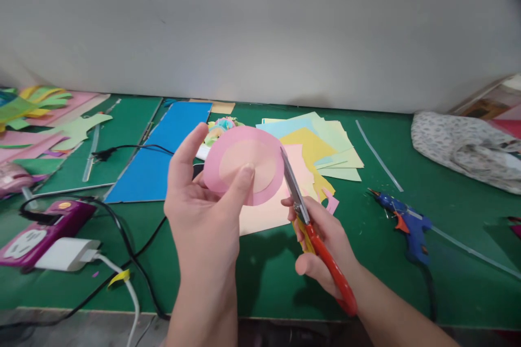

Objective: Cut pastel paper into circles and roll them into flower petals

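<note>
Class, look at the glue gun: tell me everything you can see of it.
The glue gun has a blue, plastic-looking body, an orange-red trigger and a narrow nozzle. It lies on its side on the green table, to the right of the right hand, untouched by it. A clear stick runs from its back, a dark cord from its grip.

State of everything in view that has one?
Left hand, holding disc
Right hand, holding scissors
Disc, raised
Scissors, tip at disc edge, opening unclear
Glue gun, on its side, stick in rear
Charger, plugged into strip
Black plug, unplugged
Papers, piled, overlapping
Cloth, bunched up
Board, flat
</note>
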Motion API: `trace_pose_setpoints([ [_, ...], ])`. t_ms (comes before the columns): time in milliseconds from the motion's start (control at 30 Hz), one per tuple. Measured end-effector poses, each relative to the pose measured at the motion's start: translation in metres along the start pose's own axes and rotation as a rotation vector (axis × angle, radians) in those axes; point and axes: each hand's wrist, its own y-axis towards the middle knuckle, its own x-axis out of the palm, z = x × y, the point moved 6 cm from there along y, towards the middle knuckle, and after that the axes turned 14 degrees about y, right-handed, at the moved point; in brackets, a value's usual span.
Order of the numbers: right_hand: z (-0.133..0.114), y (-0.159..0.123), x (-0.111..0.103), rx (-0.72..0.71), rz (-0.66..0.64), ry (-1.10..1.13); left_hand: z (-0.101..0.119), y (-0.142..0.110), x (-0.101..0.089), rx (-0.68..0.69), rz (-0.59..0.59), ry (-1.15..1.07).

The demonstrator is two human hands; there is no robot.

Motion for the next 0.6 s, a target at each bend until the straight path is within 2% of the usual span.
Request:
trace_pose_setpoints([
  [167, -0.01, 0.002, -0.003, -0.027, -0.052, -0.076, 0.006, 0.003, -0.007, -0.003, 0.049, 0.01],
  [367, -0.018, 0.0, -0.009, -0.041, -0.075, -0.138, 0.008, 0.005, -0.01, -0.004, 0.027, 0.008],
  [600, -0.01, -0.003, -0.014, 0.007, -0.11, -0.117, 0.007, 0.005, -0.008, -0.067, -0.009, 0.023],
])
